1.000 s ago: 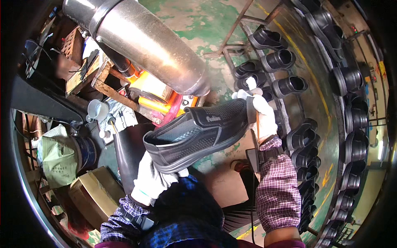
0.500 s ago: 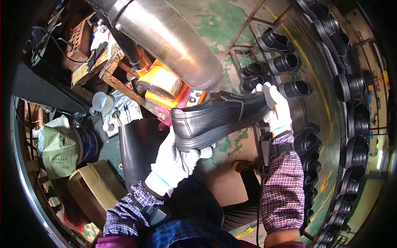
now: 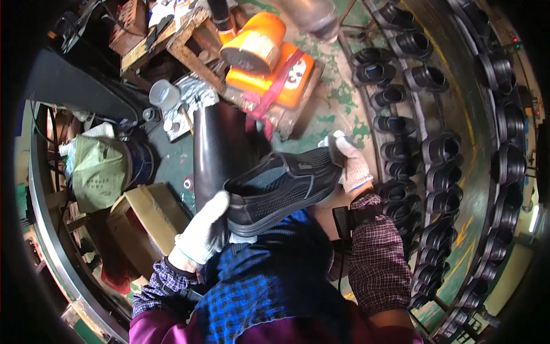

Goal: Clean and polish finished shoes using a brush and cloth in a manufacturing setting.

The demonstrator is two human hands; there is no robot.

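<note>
A black slip-on shoe (image 3: 269, 215) with perforated sides and an elastic inset is held tilted in front of my body, its opening facing up. My left hand (image 3: 205, 228), in a white glove, grips the heel end, thumb outside and fingers under the sole. At the toe is my right hand (image 3: 354, 163), also gloved in white. Its fingers are closed on a dark flat piece (image 3: 334, 152) lying against the toe; its exact kind is unclear. The shoe hides part of the left fingers.
Racks of black shoes (image 3: 442, 148) line the right side. Ahead stands an orange machine (image 3: 269, 86) with a red strap, below a blurred metal cylinder (image 3: 315, 18). On the left are a clear plastic cup (image 3: 164, 94), a green bag (image 3: 98, 172) and an open cardboard box (image 3: 150, 221).
The shoe has come down closer to my body and tipped, so its inside now shows. Both hands moved with it. My view has shifted, leaving the metal cylinder near the top edge.
</note>
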